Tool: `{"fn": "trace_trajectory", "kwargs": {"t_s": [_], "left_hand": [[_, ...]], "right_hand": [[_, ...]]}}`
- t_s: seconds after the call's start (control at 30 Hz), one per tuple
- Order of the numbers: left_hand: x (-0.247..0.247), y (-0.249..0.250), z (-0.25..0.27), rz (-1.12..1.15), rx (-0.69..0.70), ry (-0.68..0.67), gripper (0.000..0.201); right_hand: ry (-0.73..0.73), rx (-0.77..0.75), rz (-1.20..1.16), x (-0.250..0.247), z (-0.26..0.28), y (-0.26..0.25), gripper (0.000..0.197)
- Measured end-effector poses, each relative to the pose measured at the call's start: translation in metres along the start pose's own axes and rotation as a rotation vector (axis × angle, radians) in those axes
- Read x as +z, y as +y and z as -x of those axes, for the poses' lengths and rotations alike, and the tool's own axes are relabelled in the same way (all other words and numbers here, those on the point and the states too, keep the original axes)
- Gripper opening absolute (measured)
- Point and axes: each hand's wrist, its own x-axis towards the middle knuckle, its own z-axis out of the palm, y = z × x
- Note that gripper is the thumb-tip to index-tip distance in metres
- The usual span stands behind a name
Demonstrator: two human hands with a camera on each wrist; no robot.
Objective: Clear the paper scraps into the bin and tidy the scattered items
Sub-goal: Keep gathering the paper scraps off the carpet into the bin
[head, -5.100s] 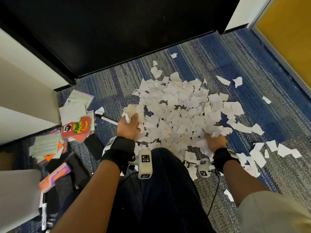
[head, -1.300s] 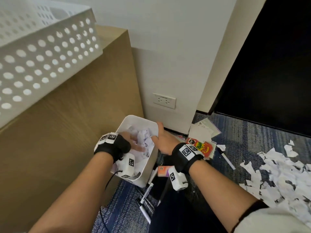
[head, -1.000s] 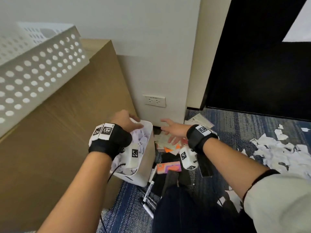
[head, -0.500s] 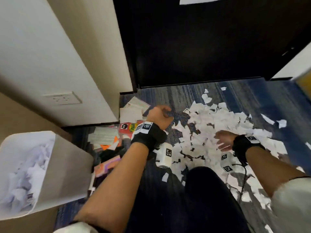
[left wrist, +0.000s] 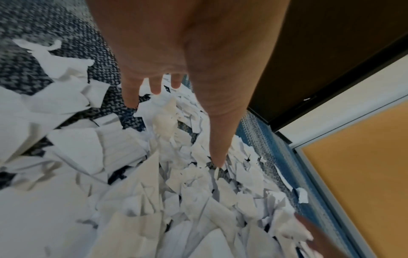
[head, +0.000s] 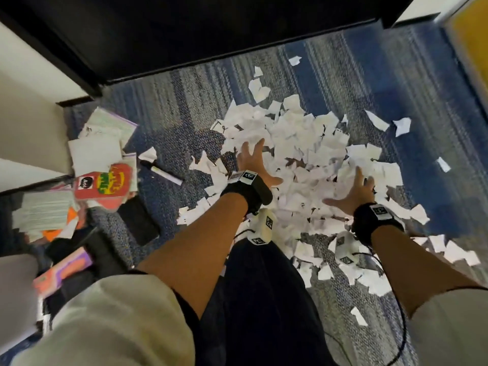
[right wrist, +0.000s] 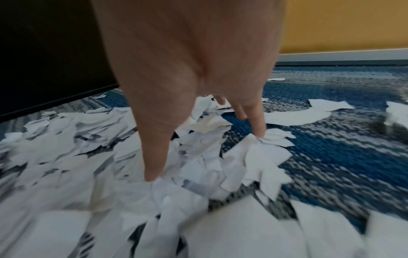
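Back from the bin (now out of view), I am spreading my empty left hand point(head: 252, 165) and right hand point(head: 355, 190) over the paper scraps point(head: 303, 143) piled beneath them, so another scoop is starting.

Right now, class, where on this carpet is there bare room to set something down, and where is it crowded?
Free: blue carpet between the black door and the scrap pile; also the strip between the pile and the marker. Crowded: the pile under the spread left hand and right hand, and the cards and booklets by the wall.
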Motion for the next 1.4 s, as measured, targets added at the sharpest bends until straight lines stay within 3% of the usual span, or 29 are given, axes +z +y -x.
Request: {"fn": "trace_trajectory", "kwargs": {"t_s": [0.13,0.27,0.33,0.4,0.53,0.6,0.7,0.77,0.9,1.03,1.17,1.3,1.4], "left_hand": [[-0.002,-0.009,-0.032,-0.087,-0.124,0.087,0.127],[-0.002,-0.02,-0.055,-0.085,-0.237,0.17,0.137],[0.0,-0.019,-0.064,-0.097,-0.167,0.237,0.142],[0.004,-0.01,-0.071,-0.103,0.0,0.283,0.146],[0.022,0.025,-0.08,-0.104,0.238,0.197,0.145],[0.034,0.037,-0.088,-0.133,0.284,0.139,0.145],[0.046,0.05,-0.099,-0.272,0.353,0.126,0.141],[0.049,0.057,-0.104,-0.374,0.386,0.145,0.137],[0.055,0.062,-0.117,-0.579,0.412,0.176,0.123],[0.057,0.072,-0.128,-0.731,0.379,0.213,0.079],[0.054,0.084,-0.132,-0.654,0.361,0.202,0.044],[0.043,0.09,-0.133,-0.558,0.34,0.139,0.038],[0.037,0.082,-0.122,-0.342,0.281,0.173,0.024]], "right_hand": [[0.07,-0.204,0.007,-0.012,-0.04,-0.027,0.131],[0.044,-0.315,0.252,-0.014,-0.07,-0.065,0.122],[0.04,-0.282,0.408,-0.006,-0.073,-0.075,0.112],[0.088,-0.264,0.417,-0.002,-0.068,-0.081,0.097],[0.226,-0.44,0.259,0.005,-0.058,-0.074,0.039],[0.182,-0.471,0.105,0.01,-0.056,-0.058,0.033],[-0.017,-0.301,-0.117,0.016,-0.045,-0.032,0.035],[-0.124,-0.247,-0.128,0.025,-0.038,-0.02,0.031],[-0.048,-0.288,-0.025,0.039,-0.036,-0.02,0.04],[-0.034,-0.291,0.097,0.04,-0.033,-0.024,0.047],[-0.016,-0.292,0.075,0.039,-0.03,-0.026,0.042],[0.005,-0.281,0.085,0.039,-0.028,-0.03,0.041],[0.007,-0.272,0.048,0.039,-0.027,-0.029,0.043]]}}
